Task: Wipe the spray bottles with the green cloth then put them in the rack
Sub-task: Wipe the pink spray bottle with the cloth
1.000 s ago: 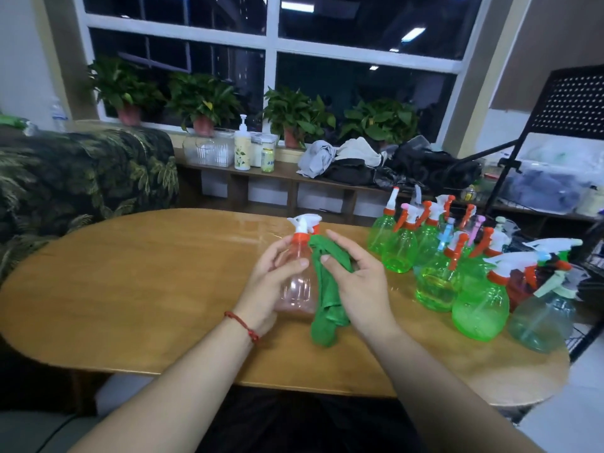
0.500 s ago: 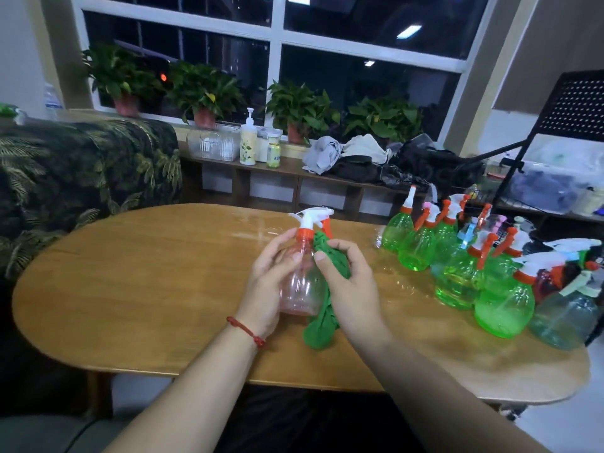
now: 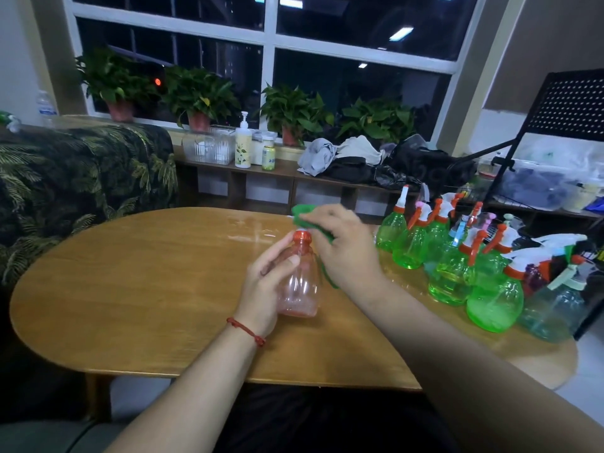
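Note:
A clear pinkish spray bottle (image 3: 300, 289) with an orange collar stands upright near the middle of the oval wooden table (image 3: 137, 289). My left hand (image 3: 266, 286) grips its body from the left. My right hand (image 3: 343, 246) holds the green cloth (image 3: 302, 211) bunched over the bottle's spray head, which is hidden under cloth and fingers. A strip of cloth hangs down behind the bottle. Several green and clear spray bottles (image 3: 454, 269) with orange-and-white triggers stand grouped on the table's right side. The black perforated rack (image 3: 568, 109) rises at the far right.
A dark leaf-patterned sofa (image 3: 81, 178) borders the table on the left. Behind the table runs a low wooden shelf (image 3: 281, 178) with a pump bottle, jars, a clear box and piled clothes. Potted plants line the window sill.
My right hand has risen with the cloth from the bottle's side to its top, covering the white spray head. My left hand still grips the bottle's body.

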`<state>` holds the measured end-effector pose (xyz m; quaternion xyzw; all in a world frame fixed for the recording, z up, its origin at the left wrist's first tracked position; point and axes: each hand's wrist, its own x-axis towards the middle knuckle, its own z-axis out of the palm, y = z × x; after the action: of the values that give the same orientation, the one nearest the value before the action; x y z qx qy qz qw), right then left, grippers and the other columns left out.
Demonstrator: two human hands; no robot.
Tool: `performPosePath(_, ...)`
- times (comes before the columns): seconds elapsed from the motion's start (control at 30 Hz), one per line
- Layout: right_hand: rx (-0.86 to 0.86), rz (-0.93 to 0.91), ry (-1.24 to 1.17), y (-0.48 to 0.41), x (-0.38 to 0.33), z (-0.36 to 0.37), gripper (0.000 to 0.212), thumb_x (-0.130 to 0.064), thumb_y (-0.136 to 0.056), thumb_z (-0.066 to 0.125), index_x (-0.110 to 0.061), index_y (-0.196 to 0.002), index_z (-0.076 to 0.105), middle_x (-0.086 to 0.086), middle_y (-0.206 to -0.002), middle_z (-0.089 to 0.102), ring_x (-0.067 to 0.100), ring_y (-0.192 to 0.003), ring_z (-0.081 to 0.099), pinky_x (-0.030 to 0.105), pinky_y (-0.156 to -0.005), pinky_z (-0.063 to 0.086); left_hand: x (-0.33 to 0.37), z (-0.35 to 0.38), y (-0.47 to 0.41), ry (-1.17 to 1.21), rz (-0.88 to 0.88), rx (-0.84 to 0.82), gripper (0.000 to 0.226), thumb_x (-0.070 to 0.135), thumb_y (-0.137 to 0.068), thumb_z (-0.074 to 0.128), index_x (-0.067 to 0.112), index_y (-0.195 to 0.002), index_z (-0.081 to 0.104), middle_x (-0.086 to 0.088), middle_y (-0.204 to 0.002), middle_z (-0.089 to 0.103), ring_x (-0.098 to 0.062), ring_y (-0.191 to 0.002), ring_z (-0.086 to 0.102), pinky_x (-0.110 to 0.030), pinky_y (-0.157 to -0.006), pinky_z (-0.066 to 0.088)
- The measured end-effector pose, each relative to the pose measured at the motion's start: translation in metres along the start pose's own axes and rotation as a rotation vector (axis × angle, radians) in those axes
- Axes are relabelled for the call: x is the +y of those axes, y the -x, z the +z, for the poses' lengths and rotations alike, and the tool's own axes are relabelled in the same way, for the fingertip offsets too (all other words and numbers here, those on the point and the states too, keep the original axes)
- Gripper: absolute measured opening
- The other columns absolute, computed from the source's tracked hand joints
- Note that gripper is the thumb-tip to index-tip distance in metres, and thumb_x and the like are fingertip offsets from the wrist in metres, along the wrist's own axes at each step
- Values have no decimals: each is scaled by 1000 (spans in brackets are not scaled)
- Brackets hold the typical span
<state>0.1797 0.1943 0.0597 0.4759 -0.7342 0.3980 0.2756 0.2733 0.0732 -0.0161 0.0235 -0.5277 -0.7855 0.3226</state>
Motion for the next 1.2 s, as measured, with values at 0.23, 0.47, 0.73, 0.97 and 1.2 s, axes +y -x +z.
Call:
performPosePath(0.23,-14,-38,31,-15,22,-3,30,-3,-95,73,-18,-120,80,-6,-116,66,15,-110,65,32,-100,54,5,5,-1,148,-27,17,57,12,-91,71,14,-147,62,-23,-132,71,-38,-107,71,-54,-90,60)
performPosePath(0.47,56,404,-499,4,30,2,25,-10,-98,76,-30,-113,78,-5,-120,75,9,-114,71,38,-107,56,7,3,2,172,-39,-14,55,18,-90,71,25,-145,65,-23,-129,72,-38,-109,72,-45,-68,63)
performPosePath(0.73,-54,481,-627,5,30,-7,23,-8,-99,74,-22,-116,76,0,-115,79,25,-107,75,51,-101,59,8,1,0,262,-102,-110,56,25,-91,66,31,-147,63,-27,-128,64,-38,-102,67,-46,-77,59)
performPosePath(0.97,-8,509,-550,7,34,-7,24,-10,-96,78,-30,-110,80,-5,-103,81,20,-93,77,53,-90,63,10,4,2,372,-110,-142,58,18,-91,61,21,-149,60,-18,-121,70,-32,-100,70,-46,-72,61)
performPosePath(1.2,-133,416,-423,5,30,-2,26,-6,-91,79,-29,-102,83,-13,-108,80,8,-101,75,41,-100,60,14,-4,-2,443,-116,-197,84,34,-74,87,21,-151,58,-20,-134,62,-37,-112,62,-50,-90,53)
